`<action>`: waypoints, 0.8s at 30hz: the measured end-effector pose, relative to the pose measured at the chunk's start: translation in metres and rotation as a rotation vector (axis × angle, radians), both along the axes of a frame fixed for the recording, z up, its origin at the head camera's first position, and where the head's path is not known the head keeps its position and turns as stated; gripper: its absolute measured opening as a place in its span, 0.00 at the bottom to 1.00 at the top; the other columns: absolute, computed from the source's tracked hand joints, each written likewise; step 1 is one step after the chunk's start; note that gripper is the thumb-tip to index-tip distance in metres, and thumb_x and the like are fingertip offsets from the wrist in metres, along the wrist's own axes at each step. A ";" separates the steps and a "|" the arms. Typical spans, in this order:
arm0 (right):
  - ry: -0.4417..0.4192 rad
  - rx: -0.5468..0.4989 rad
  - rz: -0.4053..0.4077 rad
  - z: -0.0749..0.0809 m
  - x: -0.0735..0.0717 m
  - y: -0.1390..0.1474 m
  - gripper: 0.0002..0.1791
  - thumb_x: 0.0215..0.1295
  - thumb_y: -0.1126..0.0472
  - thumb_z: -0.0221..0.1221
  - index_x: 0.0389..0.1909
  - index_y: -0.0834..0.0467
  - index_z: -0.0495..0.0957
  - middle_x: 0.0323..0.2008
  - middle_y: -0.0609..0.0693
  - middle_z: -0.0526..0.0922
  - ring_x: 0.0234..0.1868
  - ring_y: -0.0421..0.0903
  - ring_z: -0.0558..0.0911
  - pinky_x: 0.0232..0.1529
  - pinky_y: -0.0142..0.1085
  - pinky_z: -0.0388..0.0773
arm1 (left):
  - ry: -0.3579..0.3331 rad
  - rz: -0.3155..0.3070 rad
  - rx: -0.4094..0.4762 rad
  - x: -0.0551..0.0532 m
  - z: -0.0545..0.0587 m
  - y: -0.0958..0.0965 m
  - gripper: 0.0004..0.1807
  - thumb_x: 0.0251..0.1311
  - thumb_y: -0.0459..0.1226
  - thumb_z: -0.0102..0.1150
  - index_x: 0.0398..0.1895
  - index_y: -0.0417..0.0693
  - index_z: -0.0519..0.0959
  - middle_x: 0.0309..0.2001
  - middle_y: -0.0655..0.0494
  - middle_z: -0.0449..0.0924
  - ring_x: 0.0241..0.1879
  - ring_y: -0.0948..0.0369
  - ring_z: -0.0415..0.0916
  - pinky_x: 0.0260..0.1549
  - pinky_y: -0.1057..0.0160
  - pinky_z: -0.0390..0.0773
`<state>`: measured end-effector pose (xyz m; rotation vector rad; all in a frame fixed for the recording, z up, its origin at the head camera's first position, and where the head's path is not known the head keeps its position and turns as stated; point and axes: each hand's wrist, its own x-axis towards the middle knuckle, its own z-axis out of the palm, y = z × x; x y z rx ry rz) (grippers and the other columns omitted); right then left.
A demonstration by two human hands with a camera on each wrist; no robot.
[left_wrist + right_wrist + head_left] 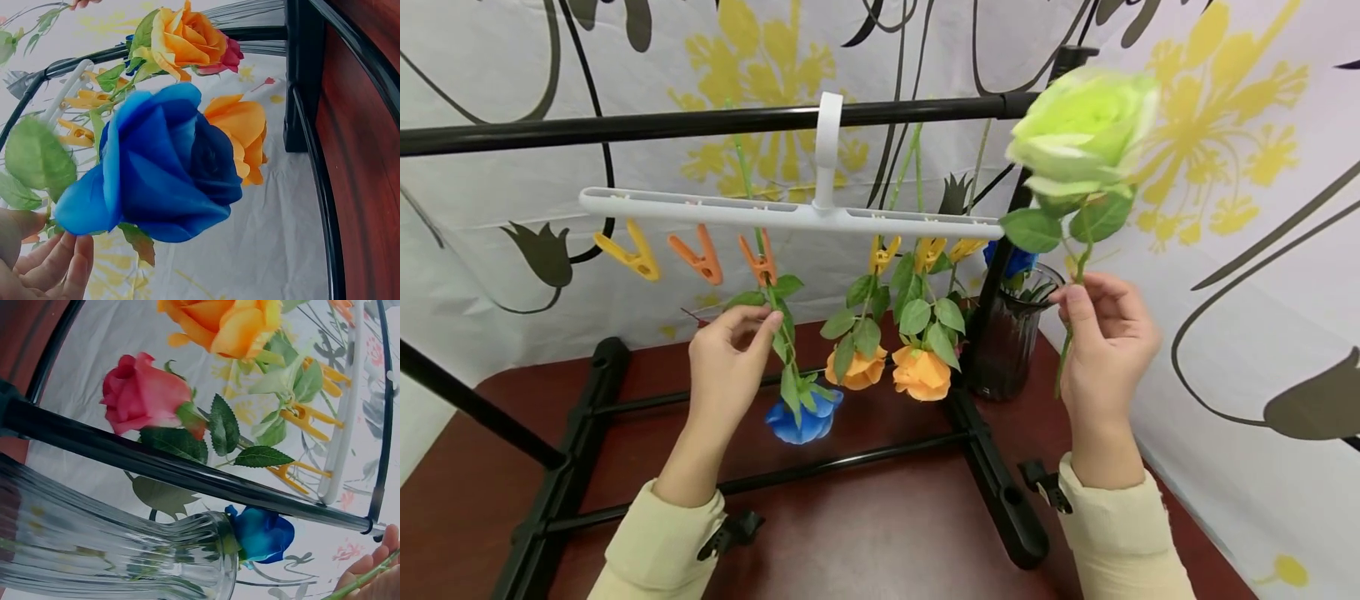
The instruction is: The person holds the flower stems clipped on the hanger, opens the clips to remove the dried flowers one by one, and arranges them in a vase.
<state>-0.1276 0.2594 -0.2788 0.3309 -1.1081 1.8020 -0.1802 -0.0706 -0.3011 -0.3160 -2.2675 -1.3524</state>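
Note:
My right hand pinches the stem of a pale green rose, holding it bloom up at the right, beside the hanger's end. My left hand has thumb and fingertips at the stem of a blue rose that hangs head down. An orange clothespin on the white hanger grips that stem just above the fingers. In the left wrist view the blue bloom fills the middle. Two orange roses hang upside down from yellow clothespins. Another orange and a yellow-orange clothespin hang without flowers on the left.
A black rack bar carries the hanger; the rack's feet stand on the dark red table. Behind the right post is a ribbed glass vase with another blue rose. A red-pink rose hangs near it.

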 end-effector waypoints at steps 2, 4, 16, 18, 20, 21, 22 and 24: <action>-0.004 -0.049 -0.019 0.005 -0.003 0.001 0.05 0.60 0.80 0.60 0.37 0.75 0.78 0.26 0.57 0.84 0.27 0.48 0.83 0.29 0.30 0.77 | 0.005 0.001 -0.006 0.000 0.001 0.000 0.13 0.67 0.42 0.62 0.43 0.40 0.85 0.36 0.46 0.89 0.31 0.62 0.81 0.29 0.76 0.72; -0.019 -0.061 -0.046 0.010 -0.007 0.002 0.05 0.60 0.78 0.61 0.37 0.74 0.79 0.26 0.58 0.84 0.27 0.48 0.83 0.27 0.30 0.76 | 0.005 -0.004 -0.011 0.000 0.002 0.000 0.13 0.67 0.42 0.62 0.42 0.40 0.86 0.35 0.46 0.89 0.29 0.66 0.79 0.28 0.75 0.73; -0.038 0.089 -0.118 0.020 -0.038 0.017 0.11 0.62 0.80 0.55 0.41 0.68 0.81 0.27 0.52 0.85 0.31 0.45 0.81 0.34 0.30 0.71 | -0.030 -0.027 -0.034 0.004 0.001 -0.002 0.10 0.66 0.41 0.63 0.38 0.42 0.86 0.31 0.48 0.87 0.25 0.68 0.76 0.26 0.73 0.75; -0.020 0.103 -0.114 0.021 -0.039 0.016 0.11 0.62 0.80 0.56 0.41 0.67 0.81 0.27 0.52 0.84 0.32 0.45 0.81 0.35 0.31 0.70 | -0.030 -0.027 -0.039 0.003 0.001 -0.003 0.10 0.66 0.41 0.63 0.38 0.43 0.86 0.30 0.48 0.87 0.24 0.69 0.76 0.26 0.73 0.75; 0.000 0.113 -0.113 0.024 -0.040 0.014 0.10 0.62 0.80 0.57 0.41 0.68 0.81 0.26 0.51 0.83 0.31 0.46 0.82 0.34 0.31 0.70 | -0.027 -0.027 -0.044 0.003 0.001 -0.004 0.10 0.67 0.41 0.62 0.38 0.43 0.86 0.30 0.48 0.87 0.24 0.69 0.76 0.27 0.73 0.75; 0.010 0.116 -0.110 0.026 -0.040 0.013 0.09 0.62 0.80 0.58 0.40 0.68 0.81 0.26 0.51 0.82 0.31 0.46 0.82 0.34 0.32 0.70 | -0.026 -0.027 -0.047 0.003 0.001 -0.004 0.10 0.67 0.41 0.62 0.38 0.43 0.86 0.30 0.48 0.87 0.25 0.70 0.76 0.27 0.73 0.75; 0.019 0.118 -0.108 0.028 -0.040 0.012 0.08 0.62 0.79 0.58 0.40 0.68 0.82 0.25 0.51 0.82 0.30 0.46 0.82 0.34 0.32 0.71 | -0.026 -0.027 -0.049 0.003 0.001 -0.005 0.10 0.67 0.41 0.62 0.38 0.43 0.86 0.31 0.48 0.87 0.25 0.70 0.76 0.28 0.74 0.75; 0.036 0.125 -0.108 0.036 -0.041 0.008 0.06 0.63 0.78 0.59 0.38 0.69 0.82 0.25 0.51 0.82 0.30 0.46 0.82 0.34 0.32 0.72 | -0.024 -0.028 -0.050 0.002 0.001 -0.005 0.10 0.66 0.40 0.62 0.38 0.43 0.86 0.31 0.48 0.88 0.26 0.70 0.77 0.29 0.75 0.75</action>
